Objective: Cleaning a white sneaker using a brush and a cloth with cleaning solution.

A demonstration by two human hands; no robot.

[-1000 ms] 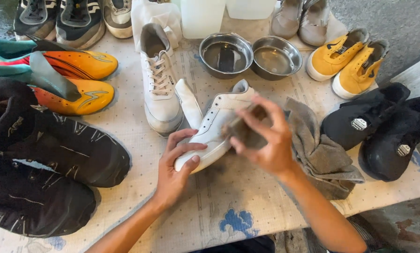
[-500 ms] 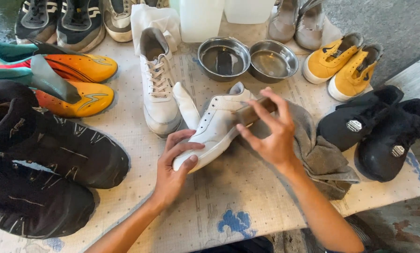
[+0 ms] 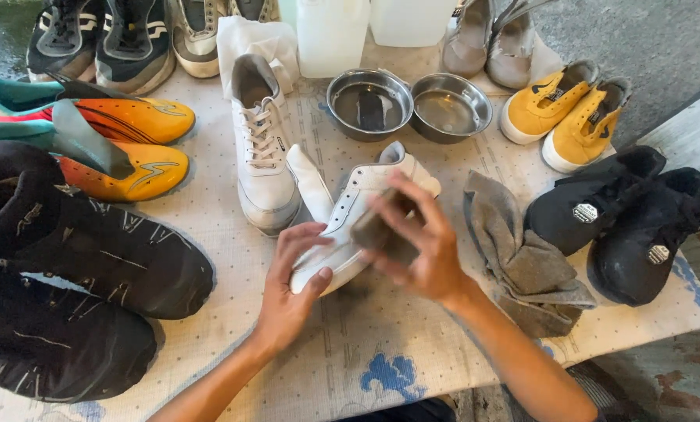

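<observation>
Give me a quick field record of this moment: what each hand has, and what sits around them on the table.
left hand: grips the toe of the white sneaker, lifted at an angle
right hand: presses a dark sponge against the sneaker's side
second white sneaker: lies just left of the held one
metal bowls: and side by side behind the sneaker; the left one holds a dark block
grey cloth: crumpled to the right
yellow shoes: far right
black shoes: right edge
table cover: pale, dotted
</observation>
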